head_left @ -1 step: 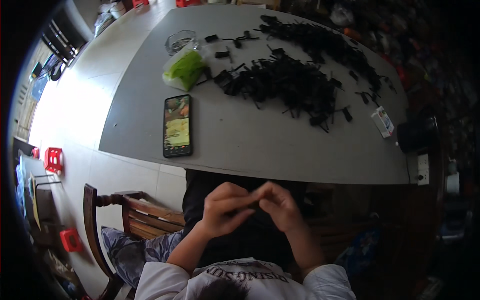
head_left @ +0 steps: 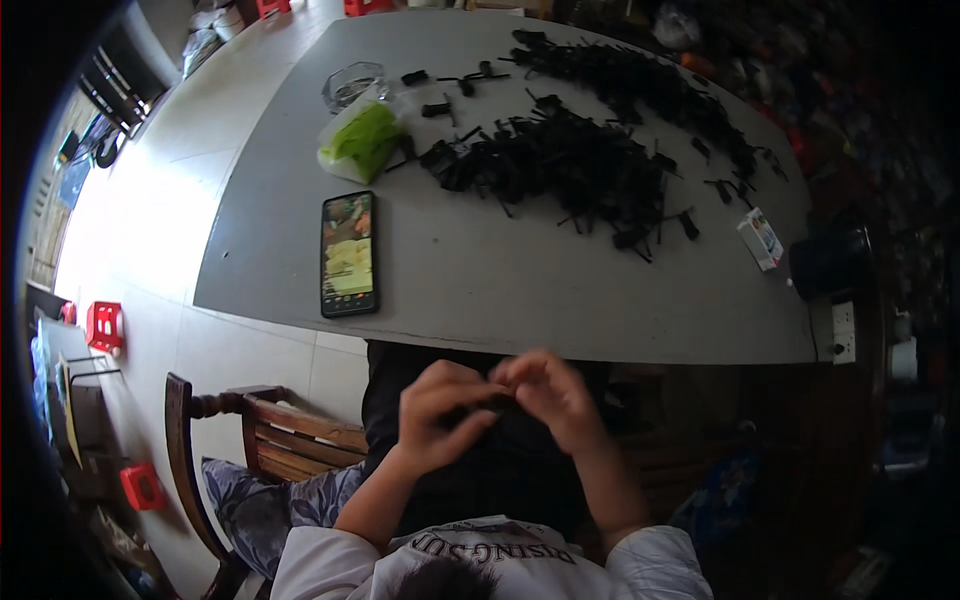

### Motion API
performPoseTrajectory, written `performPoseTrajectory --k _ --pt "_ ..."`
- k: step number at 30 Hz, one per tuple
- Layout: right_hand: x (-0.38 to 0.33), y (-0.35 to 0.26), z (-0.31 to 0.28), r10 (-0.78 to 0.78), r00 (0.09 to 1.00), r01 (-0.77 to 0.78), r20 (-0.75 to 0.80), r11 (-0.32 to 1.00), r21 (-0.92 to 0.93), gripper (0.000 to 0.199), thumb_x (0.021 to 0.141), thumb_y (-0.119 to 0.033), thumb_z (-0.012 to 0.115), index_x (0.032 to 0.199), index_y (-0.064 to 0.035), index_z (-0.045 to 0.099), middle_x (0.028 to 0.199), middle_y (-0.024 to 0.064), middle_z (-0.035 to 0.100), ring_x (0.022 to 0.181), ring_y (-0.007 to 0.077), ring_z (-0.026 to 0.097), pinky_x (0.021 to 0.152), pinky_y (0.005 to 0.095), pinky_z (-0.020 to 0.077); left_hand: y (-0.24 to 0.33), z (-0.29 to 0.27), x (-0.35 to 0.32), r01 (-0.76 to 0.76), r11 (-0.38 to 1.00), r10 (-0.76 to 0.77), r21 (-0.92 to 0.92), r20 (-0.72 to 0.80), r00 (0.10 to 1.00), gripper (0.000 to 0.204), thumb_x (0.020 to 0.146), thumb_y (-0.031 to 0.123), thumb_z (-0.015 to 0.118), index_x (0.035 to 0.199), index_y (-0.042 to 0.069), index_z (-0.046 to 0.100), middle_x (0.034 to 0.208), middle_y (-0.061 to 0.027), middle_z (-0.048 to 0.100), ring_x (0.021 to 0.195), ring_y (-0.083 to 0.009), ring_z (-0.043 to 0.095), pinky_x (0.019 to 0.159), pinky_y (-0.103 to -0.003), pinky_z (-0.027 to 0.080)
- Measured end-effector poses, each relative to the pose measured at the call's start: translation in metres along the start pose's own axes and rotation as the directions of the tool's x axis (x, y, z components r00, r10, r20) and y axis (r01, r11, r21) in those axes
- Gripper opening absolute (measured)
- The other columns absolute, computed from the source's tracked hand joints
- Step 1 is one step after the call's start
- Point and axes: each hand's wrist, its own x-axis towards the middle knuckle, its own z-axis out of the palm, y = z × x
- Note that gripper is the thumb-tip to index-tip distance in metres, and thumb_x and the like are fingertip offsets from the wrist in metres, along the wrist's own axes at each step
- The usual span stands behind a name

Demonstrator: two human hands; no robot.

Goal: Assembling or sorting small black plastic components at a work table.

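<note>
Left hand [head_left: 436, 415] and right hand [head_left: 552, 402] over dark lap [head_left: 480, 490], fingers bent, fingertips close together — whether anything is pinched, cannot tell. Grey table [head_left: 500, 290] just ahead. On it, nearer heap of black parts [head_left: 560, 165], long axis crosswise, right end slanting closer — right hand nearer.

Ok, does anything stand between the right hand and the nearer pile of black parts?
The gray table's front edge crosses the line from the right hand to the nearer pile; no other object visibly stands between them.
</note>
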Motion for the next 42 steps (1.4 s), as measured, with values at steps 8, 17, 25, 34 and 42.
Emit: performPoseTrajectory --k 8,17,25,34,42 --pt "0.076 -0.022 -0.126 -0.667 0.732 -0.270 -0.139 -0.096 -0.958 0.038 0.084 -0.003 0.052 0.122 -0.0062 0.048 0.126 0.0112 0.044 0.112 0.0282 0.044 0.091 0.0395 0.0421 -0.017 0.008 -0.015 0.295 0.363 -0.574 -0.884 0.038 0.818 0.025 0.085 0.029 0.054 0.093 0.005 0.050 0.080 -0.0056 0.048 0.067 -0.0165 0.050 0.057 -0.027 0.041" --pt "0.067 -0.011 -0.108 -0.652 0.756 -0.097 -0.048 -0.038 -0.995 0.034 0.075 0.002 0.064 0.107 -0.0074 0.059 0.109 0.0078 0.047 0.099 0.0253 0.051 0.081 0.0333 0.0461 -0.026 0.012 -0.023 0.449 0.329 -0.635 -0.830 0.158 0.757 0.012 0.090 0.016 0.050 0.085 0.006 0.050 0.064 0.0036 0.038 0.049 -0.0049 0.032 0.045 -0.019 0.026" --pt "0.074 -0.028 -0.089 -0.808 0.550 0.012 0.214 -0.248 -0.969 0.031 0.073 -0.002 0.066 0.101 -0.0048 0.055 0.121 0.0111 0.052 0.101 0.0273 0.051 0.081 0.0373 0.0455 -0.016 0.014 -0.010 0.536 0.627 -0.581 -0.565 0.119 0.805 0.010 0.086 0.011 0.058 0.093 0.003 0.056 0.070 0.0041 0.050 0.062 -0.0020 0.044 0.057 -0.017 0.033" --pt "0.052 -0.013 -0.032 -0.602 0.684 0.241 0.412 -0.346 -0.907 0.038 0.066 -0.002 0.067 0.102 -0.0076 0.058 0.097 0.0066 0.058 0.088 0.0245 0.053 0.072 0.0367 0.0438 -0.019 0.023 0.009 0.305 0.936 -0.328 -0.177 -0.113 0.938 0.024 0.081 0.011 0.065 0.102 0.001 0.056 0.084 -0.0011 0.057 0.081 -0.0081 0.052 0.075 -0.022 0.041" --pt "0.020 -0.010 -0.002 -0.555 0.655 0.525 0.513 -0.154 -0.837 0.029 0.074 -0.010 0.067 0.102 -0.0073 0.059 0.103 0.0084 0.053 0.086 0.0209 0.053 0.070 0.0334 0.0440 -0.020 0.015 0.006 0.298 0.921 -0.339 -0.251 -0.140 0.930 0.018 0.075 0.006 0.069 0.089 -0.003 0.062 0.090 -0.0087 0.065 0.085 -0.0150 0.059 0.079 -0.027 0.045"
